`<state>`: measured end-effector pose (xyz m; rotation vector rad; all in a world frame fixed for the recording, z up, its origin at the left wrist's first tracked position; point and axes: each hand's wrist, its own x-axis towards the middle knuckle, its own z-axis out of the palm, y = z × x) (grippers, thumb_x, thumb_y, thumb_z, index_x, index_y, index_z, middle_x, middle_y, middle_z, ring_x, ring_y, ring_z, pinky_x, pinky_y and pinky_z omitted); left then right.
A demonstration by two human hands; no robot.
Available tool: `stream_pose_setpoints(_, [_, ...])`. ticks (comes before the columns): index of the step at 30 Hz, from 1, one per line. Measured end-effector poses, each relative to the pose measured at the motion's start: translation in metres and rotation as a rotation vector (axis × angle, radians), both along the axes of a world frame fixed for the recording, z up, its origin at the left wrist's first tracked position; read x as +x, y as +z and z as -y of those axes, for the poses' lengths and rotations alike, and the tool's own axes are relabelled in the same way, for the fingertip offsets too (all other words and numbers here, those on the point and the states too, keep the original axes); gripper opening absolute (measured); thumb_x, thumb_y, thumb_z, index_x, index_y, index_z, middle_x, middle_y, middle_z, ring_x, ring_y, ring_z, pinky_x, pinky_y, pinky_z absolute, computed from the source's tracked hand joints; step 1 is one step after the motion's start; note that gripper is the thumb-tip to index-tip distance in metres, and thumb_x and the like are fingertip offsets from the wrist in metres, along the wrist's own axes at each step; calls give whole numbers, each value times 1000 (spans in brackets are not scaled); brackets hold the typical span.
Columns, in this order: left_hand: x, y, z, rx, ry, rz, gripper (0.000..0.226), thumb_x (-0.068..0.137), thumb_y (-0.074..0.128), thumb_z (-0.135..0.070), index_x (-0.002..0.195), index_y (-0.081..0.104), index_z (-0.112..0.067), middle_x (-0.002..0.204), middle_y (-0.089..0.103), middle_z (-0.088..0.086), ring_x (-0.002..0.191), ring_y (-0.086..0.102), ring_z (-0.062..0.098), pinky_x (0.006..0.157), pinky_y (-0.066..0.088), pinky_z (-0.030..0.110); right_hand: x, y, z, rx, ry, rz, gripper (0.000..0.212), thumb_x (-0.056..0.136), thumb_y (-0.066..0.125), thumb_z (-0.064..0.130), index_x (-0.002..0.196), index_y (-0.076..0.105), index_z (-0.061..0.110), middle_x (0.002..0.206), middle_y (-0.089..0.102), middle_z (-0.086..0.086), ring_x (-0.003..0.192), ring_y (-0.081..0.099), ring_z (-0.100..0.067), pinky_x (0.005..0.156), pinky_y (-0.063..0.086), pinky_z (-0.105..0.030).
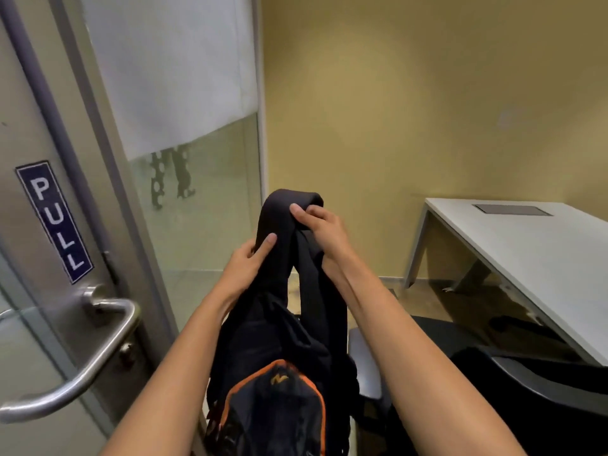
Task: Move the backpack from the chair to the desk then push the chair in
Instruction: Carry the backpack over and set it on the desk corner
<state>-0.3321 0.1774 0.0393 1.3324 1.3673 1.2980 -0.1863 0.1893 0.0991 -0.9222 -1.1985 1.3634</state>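
Desk [533, 258], white, right of the backpack, its far side cut off. Chair [513, 399], black, below the desk edge, mostly hidden. Backpack [276, 383], black with orange trim, hangs in mid-air left of the desk, long axis vertical, straps uppermost, base out of frame. Left hand [245, 264] and right hand [320, 230] each clench a strap.

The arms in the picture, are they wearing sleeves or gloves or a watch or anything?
No. Both forearms are bare right down to the edge of the picture, so no sleeves show. The left hand and the right hand have no gloves. No watch, bracelet or ring can be seen on the sides facing the camera. The fingernails look short and plain.
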Motion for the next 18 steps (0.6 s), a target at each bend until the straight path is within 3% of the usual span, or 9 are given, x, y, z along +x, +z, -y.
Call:
stream_pose_setpoints(2, [-13, -15, -16, -47, -13, -81, 29, 92, 51, -46, 94, 63, -20, 90, 68, -5, 88, 64, 14, 77, 49, 25, -10, 16, -28, 8, -7, -45, 14, 86, 70, 21, 89, 65, 8, 96, 66, -11, 89, 63, -21, 76, 50, -30])
stream_pose_setpoints(4, [-27, -22, -36, -83, -8, -155, 26, 91, 52, -43, 80, 60, -21, 78, 63, -6, 78, 61, 13, 68, 46, 23, -18, 33, -56, 7, -7, -80, 13, 85, 70, 21, 90, 67, 9, 100, 68, -11, 93, 65, -22, 79, 52, -33])
stream_pose_setpoints(8, [-52, -13, -86, -65, 19, -223, 20, 85, 62, -44, 79, 64, -25, 76, 66, -8, 74, 62, 9, 68, 46, 24, -25, 66, -110, 11, -3, -147, 12, 87, 68, 21, 90, 66, 10, 98, 66, -9, 84, 64, -19, 64, 54, -23])
stream_pose_setpoints(10, [-55, -9, -111, -18, 75, -185, 22, 84, 67, -40, 78, 66, -19, 74, 66, -5, 72, 61, 12, 67, 46, 25, -25, 78, -136, 2, -6, -159, 23, 88, 66, 23, 105, 65, 7, 102, 65, -9, 86, 64, -19, 60, 54, -21])
stream_pose_setpoints(13, [-42, 0, -144, 91, 146, -67, 13, 87, 67, -29, 76, 66, -22, 74, 66, -5, 71, 60, 9, 65, 46, 22, -22, 94, -174, -31, -49, -150, 40, 89, 65, 23, 123, 60, 2, 111, 66, -12, 95, 64, -23, 68, 54, -26])
stream_pose_setpoints(18, [-23, 16, -202, 228, 172, -1, 3, 86, 68, -24, 84, 67, -26, 82, 69, -5, 80, 63, 12, 72, 49, 25, 0, 116, -234, -81, -167, -92, 32, 86, 70, 20, 111, 64, 2, 93, 69, -9, 74, 65, -21, 58, 52, -27])
